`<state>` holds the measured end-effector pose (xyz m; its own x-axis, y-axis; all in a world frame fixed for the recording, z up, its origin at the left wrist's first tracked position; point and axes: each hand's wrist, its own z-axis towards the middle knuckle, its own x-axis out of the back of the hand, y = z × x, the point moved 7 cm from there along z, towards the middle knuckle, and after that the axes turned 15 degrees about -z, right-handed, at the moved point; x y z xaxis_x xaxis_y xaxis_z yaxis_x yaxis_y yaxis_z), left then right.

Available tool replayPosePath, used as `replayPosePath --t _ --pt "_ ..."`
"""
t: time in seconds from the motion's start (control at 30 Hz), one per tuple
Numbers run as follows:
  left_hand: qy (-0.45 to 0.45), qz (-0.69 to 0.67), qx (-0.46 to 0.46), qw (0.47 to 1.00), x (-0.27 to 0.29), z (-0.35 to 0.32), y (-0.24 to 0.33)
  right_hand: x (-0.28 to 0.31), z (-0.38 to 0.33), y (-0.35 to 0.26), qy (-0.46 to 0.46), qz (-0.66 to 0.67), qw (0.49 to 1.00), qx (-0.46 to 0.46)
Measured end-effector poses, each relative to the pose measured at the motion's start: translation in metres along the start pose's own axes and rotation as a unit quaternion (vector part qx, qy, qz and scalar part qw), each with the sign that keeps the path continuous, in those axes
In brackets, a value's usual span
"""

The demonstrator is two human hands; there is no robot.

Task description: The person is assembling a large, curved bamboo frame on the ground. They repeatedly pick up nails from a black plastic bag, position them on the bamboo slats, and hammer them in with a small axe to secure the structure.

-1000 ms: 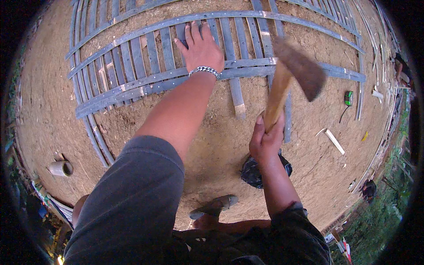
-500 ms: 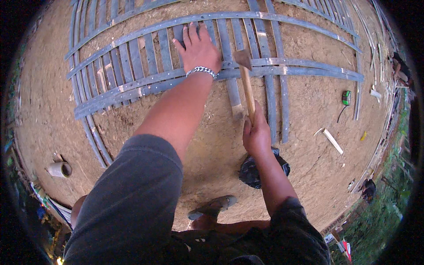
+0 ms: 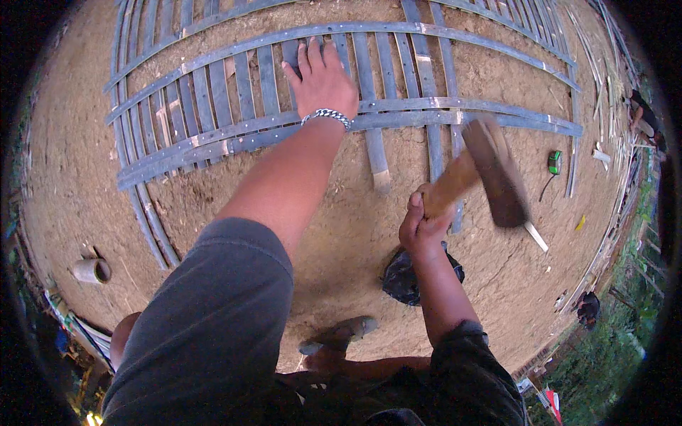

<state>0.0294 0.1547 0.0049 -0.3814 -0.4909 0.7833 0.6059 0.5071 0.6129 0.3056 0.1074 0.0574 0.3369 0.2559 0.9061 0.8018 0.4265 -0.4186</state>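
My left hand (image 3: pixel 323 84) lies flat with fingers spread on the slats of a blue-grey lattice (image 3: pixel 234 129) on the ground. A chain bracelet (image 3: pixel 325 115) circles that wrist. My right hand (image 3: pixel 428 219) is wrapped round the wooden handle of a hammer (image 3: pixel 503 177), raised off the lattice. Its dark head is smeared by motion and looms large, right of the hand. One slat (image 3: pixel 376 153) with a pale end sticks out toward me below the nearest cross strips. Nail-like dots show along the strips.
A black plastic bag (image 3: pixel 403 277) sits on the dirt below my right hand. To the right lie a green tape measure (image 3: pixel 554 162) and loose pale strips (image 3: pixel 600 155). A short tube (image 3: pixel 92 270) rests at the left. Another person (image 3: pixel 643 117) is partly visible at the far right edge.
The hammer has swung up and to the right, away from the lattice, and its head now appears larger. My left hand stays pressed in nearly the same place.
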Motion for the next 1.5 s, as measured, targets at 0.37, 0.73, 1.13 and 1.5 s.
replayPosePath --t 0.37,0.73,1.13,1.5 --pt "-0.003 0.007 0.004 1.0 -0.001 -0.003 -0.002 -0.013 0.003 0.005 -0.113 -0.038 0.992 -0.038" --pt "-0.009 0.014 0.006 1.0 -0.005 0.0 -0.001 -0.002 0.009 -0.001 -0.178 -0.07 0.978 -0.078" --pt "0.007 0.016 0.004 1.0 0.002 -0.002 -0.002 -0.057 -0.209 -0.008 -0.088 0.057 0.991 -0.081" --pt "0.063 -0.041 -0.032 0.997 0.006 -0.002 0.002 -0.103 -0.288 -0.011 -0.202 0.143 0.955 -0.164"
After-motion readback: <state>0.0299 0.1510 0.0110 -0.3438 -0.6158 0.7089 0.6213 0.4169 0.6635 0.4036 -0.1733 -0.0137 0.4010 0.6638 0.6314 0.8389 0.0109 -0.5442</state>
